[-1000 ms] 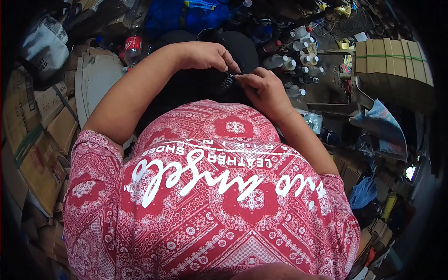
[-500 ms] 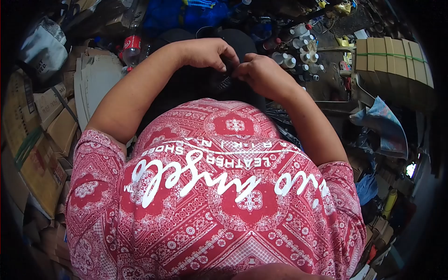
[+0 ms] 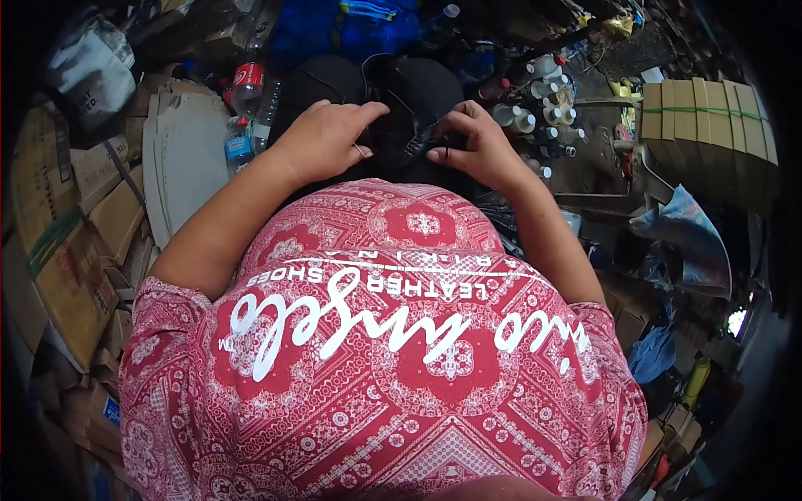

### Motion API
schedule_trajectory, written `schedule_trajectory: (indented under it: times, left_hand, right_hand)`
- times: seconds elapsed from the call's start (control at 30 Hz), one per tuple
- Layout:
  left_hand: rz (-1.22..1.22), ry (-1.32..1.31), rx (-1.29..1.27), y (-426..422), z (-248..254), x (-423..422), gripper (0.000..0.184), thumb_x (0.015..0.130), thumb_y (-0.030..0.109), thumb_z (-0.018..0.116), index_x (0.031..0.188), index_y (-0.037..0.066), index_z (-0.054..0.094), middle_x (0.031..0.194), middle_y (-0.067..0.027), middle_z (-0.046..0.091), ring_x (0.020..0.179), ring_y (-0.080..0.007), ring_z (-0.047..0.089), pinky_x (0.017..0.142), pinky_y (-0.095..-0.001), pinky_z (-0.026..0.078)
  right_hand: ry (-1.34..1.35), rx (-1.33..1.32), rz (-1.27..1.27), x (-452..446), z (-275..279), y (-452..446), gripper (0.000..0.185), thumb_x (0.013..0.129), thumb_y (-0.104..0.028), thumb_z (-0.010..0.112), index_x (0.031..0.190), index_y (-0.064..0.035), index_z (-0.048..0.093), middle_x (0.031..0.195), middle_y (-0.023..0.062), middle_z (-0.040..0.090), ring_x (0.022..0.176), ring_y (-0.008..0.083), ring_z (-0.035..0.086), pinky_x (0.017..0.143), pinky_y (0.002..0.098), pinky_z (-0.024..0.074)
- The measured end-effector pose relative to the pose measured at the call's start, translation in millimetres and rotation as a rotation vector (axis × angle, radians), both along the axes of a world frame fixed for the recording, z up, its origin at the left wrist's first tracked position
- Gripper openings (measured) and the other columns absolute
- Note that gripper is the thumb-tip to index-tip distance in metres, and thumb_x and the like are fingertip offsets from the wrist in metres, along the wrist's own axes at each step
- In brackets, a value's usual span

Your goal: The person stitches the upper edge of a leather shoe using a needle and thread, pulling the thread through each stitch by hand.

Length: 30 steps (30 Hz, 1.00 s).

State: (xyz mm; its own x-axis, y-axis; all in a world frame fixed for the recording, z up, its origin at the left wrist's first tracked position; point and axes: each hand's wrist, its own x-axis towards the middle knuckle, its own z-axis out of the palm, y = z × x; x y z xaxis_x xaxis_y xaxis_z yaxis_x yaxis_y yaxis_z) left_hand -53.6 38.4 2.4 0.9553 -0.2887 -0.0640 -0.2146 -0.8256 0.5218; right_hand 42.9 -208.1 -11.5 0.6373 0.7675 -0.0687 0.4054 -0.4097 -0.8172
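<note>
A dark piece with crisscross lacing (image 3: 413,147), probably a black shoe, lies in my lap between my hands; most of it blends into the dark trousers. A thin black lace (image 3: 407,107) arcs up from it over my right knee. My left hand (image 3: 334,140) is at its left side, fingers curled, with a thin strand of lace showing by the thumb. On the other side, my right hand (image 3: 478,149) is bent inward beside the lacing, thumb and fingers closed on a dark strand.
Several plastic bottles (image 3: 547,113) stand at the right, and more, one red-labelled (image 3: 248,77), at the left. Flattened cardboard (image 3: 180,159) leans on the left. Tied cardboard pieces (image 3: 706,121) are at the right. A blue bag (image 3: 380,33) lies ahead.
My hands were close together over the lacing and have moved apart and nearer my body. The lace now shows as a loose arc between and above them.
</note>
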Motion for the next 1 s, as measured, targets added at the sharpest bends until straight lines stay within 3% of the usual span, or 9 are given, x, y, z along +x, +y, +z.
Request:
schedule_trajectory:
  times: [0.13,0.2,0.37,0.47,0.5,0.7,0.8,0.87,1.0]
  left_hand:
    - [0.05,-0.152,-0.068,32,-4,1,0.028,0.079,0.009,0.066,0.106,0.004,0.061,0.095,-0.0149,0.064,0.091,-0.0301,0.062,0.079,-0.0355,0.049]
    - [0.395,-0.153,-0.377,46,0,6,0.016,0.091,0.016,0.058,0.099,0.002,0.064,0.095,-0.0082,0.067,0.087,-0.0212,0.063,0.077,-0.0292,0.049]
    - [0.499,0.224,-1.762,1,34,14,0.032,0.099,0.031,0.04,0.093,0.009,0.062,0.079,-0.0043,0.061,0.072,-0.0142,0.057,0.077,-0.031,0.043]
    - [0.029,0.513,-2.096,29,-16,52,0.035,0.101,0.031,0.034,0.075,0.012,0.049,0.063,0.0012,0.045,0.055,-0.0098,0.042,0.071,-0.0308,0.039]
    - [0.469,0.501,-1.959,43,-7,50,0.037,0.101,0.03,0.034,0.067,0.015,0.035,0.057,0.0036,0.028,0.048,-0.0091,0.026,0.066,-0.03,0.036]
    - [0.367,0.471,-1.871,26,-3,73,0.035,0.098,0.027,0.044,0.065,0.016,0.036,0.053,0.0049,0.027,0.045,-0.0084,0.024,0.056,-0.0236,0.032]
    - [0.811,0.413,-1.759,6,-6,65,0.036,0.097,0.026,0.046,0.064,0.017,0.036,0.053,0.0038,0.03,0.045,-0.0098,0.029,0.057,-0.0239,0.035]
    - [0.521,0.399,-1.871,48,-41,51,0.032,0.098,0.024,0.043,0.067,0.016,0.039,0.054,0.002,0.031,0.047,-0.0113,0.031,0.063,-0.0288,0.04]
    - [0.659,0.167,-1.233,66,-5,30,0.027,0.097,0.025,0.049,0.078,0.006,0.055,0.077,-0.0048,0.06,0.066,-0.0135,0.056,0.07,-0.0346,0.048]
  right_hand:
    - [-0.041,0.131,-0.44,4,-21,-1,0.017,0.083,-0.019,0.067,0.084,-0.0031,0.062,0.086,0.0081,0.059,0.087,0.0216,0.058,0.075,0.0309,0.0465]
    - [0.595,0.628,-0.755,11,-20,-5,0.027,0.094,-0.029,0.053,0.086,-0.0052,0.063,0.087,0.008,0.062,0.089,0.0205,0.059,0.082,0.0329,0.0462]
    - [1.291,1.162,-0.572,-2,-2,-2,0.037,0.098,-0.037,0.043,0.084,-0.009,0.062,0.091,0.0076,0.063,0.092,0.0236,0.059,0.094,0.0402,0.0431]
    - [1.437,1.09,-0.142,18,-21,0,0.045,0.099,-0.038,0.04,0.062,-0.0121,0.044,0.055,0.0016,0.038,0.055,0.0169,0.039,0.071,0.0333,0.0392]
    - [1.243,0.964,-0.43,7,-9,-3,0.048,0.1,-0.037,0.038,0.058,-0.0136,0.034,0.051,-0.001,0.023,0.05,0.0139,0.023,0.064,0.0309,0.0322]
    - [1.165,0.945,-0.482,1,0,18,0.046,0.1,-0.035,0.038,0.059,-0.0129,0.035,0.052,-0.0013,0.024,0.05,0.0138,0.024,0.063,0.0317,0.033]
    - [1.102,0.892,-0.567,-3,-5,26,0.046,0.099,-0.036,0.039,0.059,-0.013,0.034,0.052,-0.0008,0.025,0.05,0.0148,0.025,0.063,0.0335,0.0348]
    - [1.087,0.977,-0.558,0,-33,-1,0.046,0.099,-0.036,0.042,0.059,-0.0132,0.032,0.052,-0.0004,0.024,0.049,0.0146,0.024,0.064,0.0338,0.0365]
    - [1.228,0.866,-0.771,8,-44,-19,0.038,0.096,-0.036,0.049,0.067,-0.0109,0.051,0.062,0.0043,0.051,0.064,0.0215,0.052,0.082,0.0393,0.0442]
